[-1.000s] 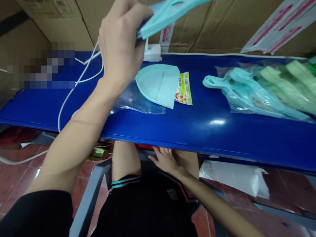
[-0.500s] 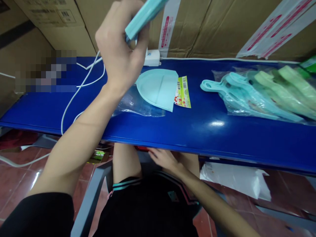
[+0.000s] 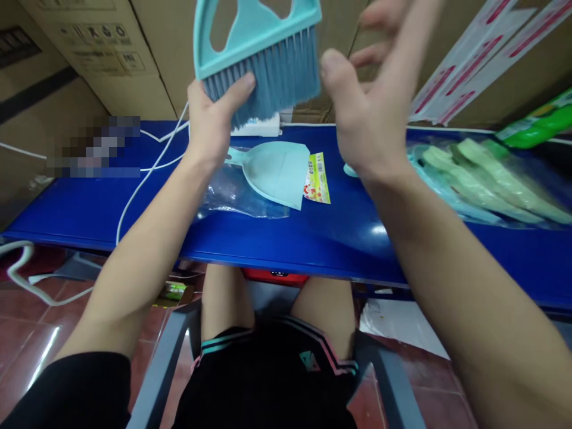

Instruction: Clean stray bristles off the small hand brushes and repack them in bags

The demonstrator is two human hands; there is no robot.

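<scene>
My left hand (image 3: 214,122) holds a small teal brush (image 3: 261,47) up in front of me, its thumb pressed on the blue-grey bristles, which point down. My right hand (image 3: 373,101) is raised just right of the bristles with its fingers apart and nothing in it. Below them a pale teal dustpan (image 3: 274,171) lies on the blue table (image 3: 313,238), partly on a clear plastic bag (image 3: 232,196), with a yellow printed label card (image 3: 316,179) at its right edge.
A bag of teal and green dustpans (image 3: 482,185) lies at the table's right. A white power strip (image 3: 259,126) and white cables (image 3: 143,179) sit at the back left. Cardboard boxes (image 3: 134,53) stand behind. White bags (image 3: 402,322) lie on the red tiled floor.
My right hand came up from under the table to beside the brush. My left hand turned the brush so its bristles face me and point down.
</scene>
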